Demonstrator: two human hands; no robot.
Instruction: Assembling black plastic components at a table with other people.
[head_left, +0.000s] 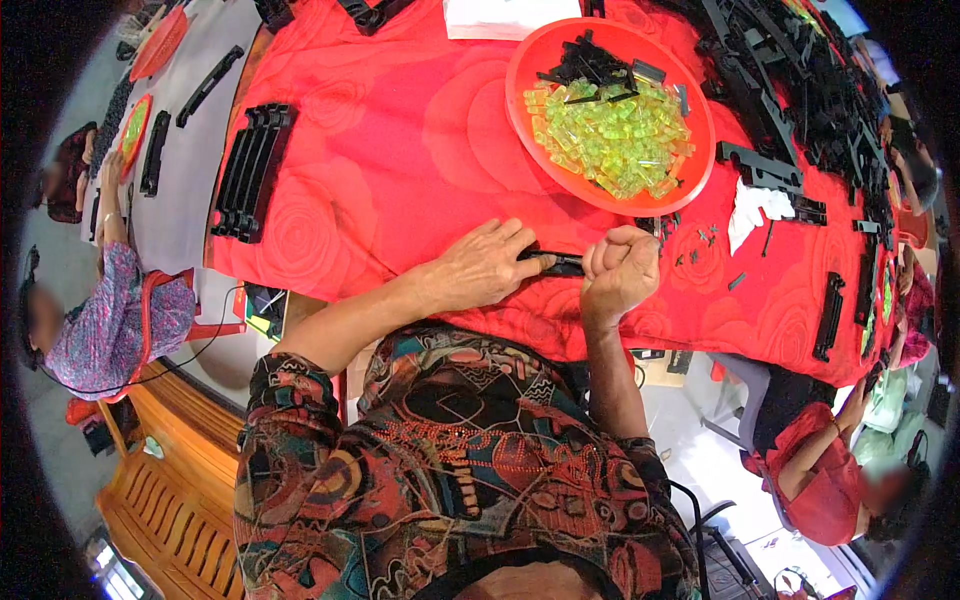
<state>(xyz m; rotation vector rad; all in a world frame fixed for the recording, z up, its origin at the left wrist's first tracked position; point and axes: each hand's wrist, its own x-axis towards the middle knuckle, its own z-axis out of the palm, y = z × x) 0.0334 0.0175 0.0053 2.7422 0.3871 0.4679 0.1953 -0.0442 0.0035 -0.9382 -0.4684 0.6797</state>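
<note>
Presently, the left hand (488, 264) pinches one end of a slim black part (566, 265) between thumb and fingers; the right hand (620, 272) curls like a fist at the other end, though I cannot tell what its fingers pinch; the part is on the near side of the red bowl (702, 140), above red cloth (400, 150); inside the bowl lie yellow-green pieces (620, 145), with thin black pieces (583, 68) toward its far side; right of the bowl are a crumpled white piece (755, 210) and a black heap (825, 115); well left of it stands a row of long black parts (254, 172).
</note>
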